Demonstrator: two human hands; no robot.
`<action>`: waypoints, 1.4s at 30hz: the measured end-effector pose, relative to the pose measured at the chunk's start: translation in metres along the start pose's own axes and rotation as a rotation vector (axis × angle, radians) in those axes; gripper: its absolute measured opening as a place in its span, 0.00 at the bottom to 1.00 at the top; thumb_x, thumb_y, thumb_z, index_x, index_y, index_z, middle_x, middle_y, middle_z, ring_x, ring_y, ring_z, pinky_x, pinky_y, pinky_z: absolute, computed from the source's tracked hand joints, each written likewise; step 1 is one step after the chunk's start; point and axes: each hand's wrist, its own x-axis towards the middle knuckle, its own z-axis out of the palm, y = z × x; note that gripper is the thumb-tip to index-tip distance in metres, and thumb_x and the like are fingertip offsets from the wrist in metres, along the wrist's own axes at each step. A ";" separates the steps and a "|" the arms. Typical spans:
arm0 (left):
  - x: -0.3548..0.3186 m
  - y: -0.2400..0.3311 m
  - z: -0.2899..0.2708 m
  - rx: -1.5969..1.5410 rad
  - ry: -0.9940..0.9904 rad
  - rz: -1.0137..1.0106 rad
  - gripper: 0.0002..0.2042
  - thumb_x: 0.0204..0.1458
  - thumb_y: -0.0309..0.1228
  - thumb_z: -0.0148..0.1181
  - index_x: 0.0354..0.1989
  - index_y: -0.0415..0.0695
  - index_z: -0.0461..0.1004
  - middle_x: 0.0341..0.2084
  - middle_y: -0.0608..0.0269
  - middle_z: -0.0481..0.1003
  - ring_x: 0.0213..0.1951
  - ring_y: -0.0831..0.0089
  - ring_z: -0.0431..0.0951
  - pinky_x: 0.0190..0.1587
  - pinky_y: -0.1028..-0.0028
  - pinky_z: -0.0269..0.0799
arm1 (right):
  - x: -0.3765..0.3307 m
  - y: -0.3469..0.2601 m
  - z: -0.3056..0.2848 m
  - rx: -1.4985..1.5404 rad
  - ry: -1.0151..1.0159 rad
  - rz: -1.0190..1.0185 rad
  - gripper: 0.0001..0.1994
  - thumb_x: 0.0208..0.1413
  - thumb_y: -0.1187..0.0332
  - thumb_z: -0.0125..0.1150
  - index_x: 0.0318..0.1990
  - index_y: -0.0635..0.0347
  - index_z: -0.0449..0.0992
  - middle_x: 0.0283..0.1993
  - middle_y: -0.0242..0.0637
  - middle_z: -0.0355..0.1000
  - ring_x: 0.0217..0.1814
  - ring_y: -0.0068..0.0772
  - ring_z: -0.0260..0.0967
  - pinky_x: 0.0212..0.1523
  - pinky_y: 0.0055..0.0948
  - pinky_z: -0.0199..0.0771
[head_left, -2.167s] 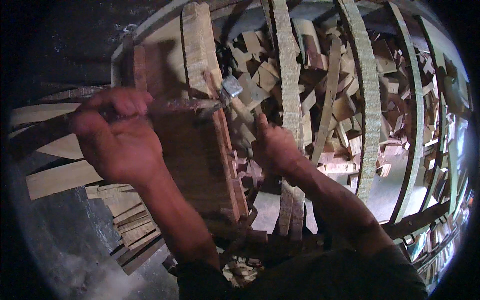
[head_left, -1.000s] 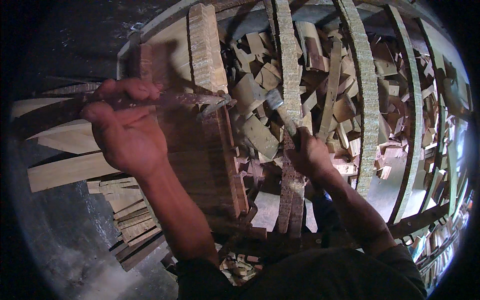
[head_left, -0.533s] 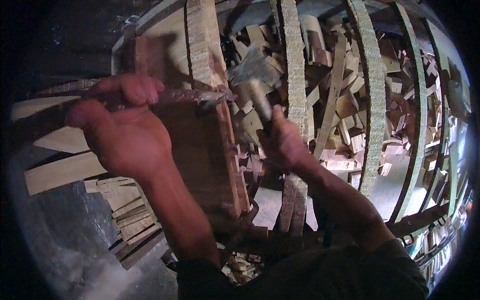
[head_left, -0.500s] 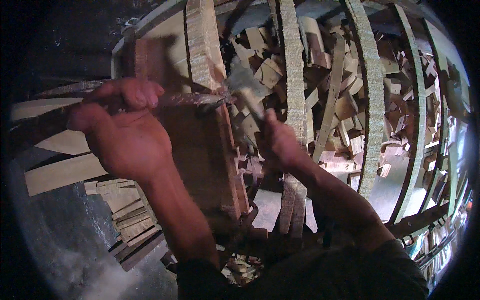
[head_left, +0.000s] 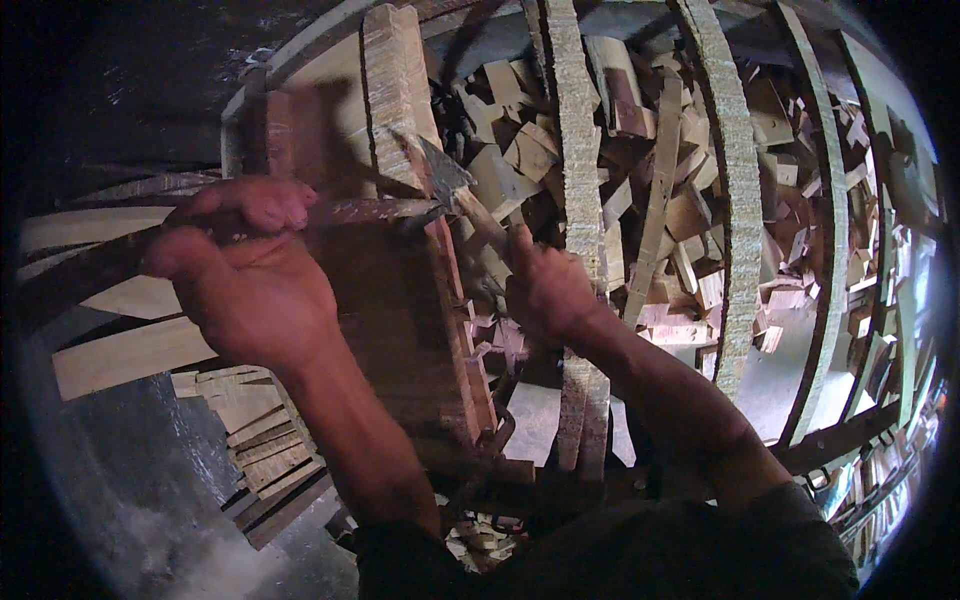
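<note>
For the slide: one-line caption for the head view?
Left hand steadies a thin strip on a wooden block; right hand swings a hatchet.

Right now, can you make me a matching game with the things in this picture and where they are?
Things:
1. left hand
2. right hand
3. hammer head
4. wood scraps

Places:
A. piled up behind the tall strips
B. gripping the hammer's handle
C. touching the tip of the thin strip
D. holding a thin strip across the wooden board

Pairs: 1-D, 2-B, 3-C, 4-A
</note>
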 end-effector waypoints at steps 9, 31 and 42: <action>0.002 0.000 -0.001 0.035 -0.031 0.009 0.31 0.63 0.58 0.33 0.29 0.38 0.67 0.20 0.56 0.68 0.25 0.64 0.68 0.38 0.61 0.70 | 0.005 0.022 0.018 -0.069 0.056 -0.058 0.25 0.53 0.66 0.53 0.55 0.68 0.54 0.30 0.59 0.72 0.31 0.65 0.71 0.33 0.57 0.71; -0.174 -0.133 -0.091 0.874 0.235 -0.442 0.45 0.42 0.45 0.72 0.66 0.35 0.55 0.61 0.45 0.62 0.65 0.57 0.59 0.63 0.61 0.59 | -0.124 0.043 0.017 0.192 -0.104 0.373 0.24 0.45 0.63 0.63 0.48 0.66 0.65 0.38 0.60 0.74 0.46 0.62 0.72 0.43 0.49 0.74; -0.235 -0.131 -0.044 1.000 0.255 -0.480 0.33 0.37 0.23 0.68 0.56 0.36 0.64 0.49 0.42 0.70 0.53 0.48 0.70 0.57 0.57 0.65 | -0.164 0.062 0.000 0.110 -0.162 0.361 0.25 0.44 0.68 0.59 0.50 0.70 0.62 0.40 0.63 0.72 0.44 0.65 0.71 0.42 0.53 0.72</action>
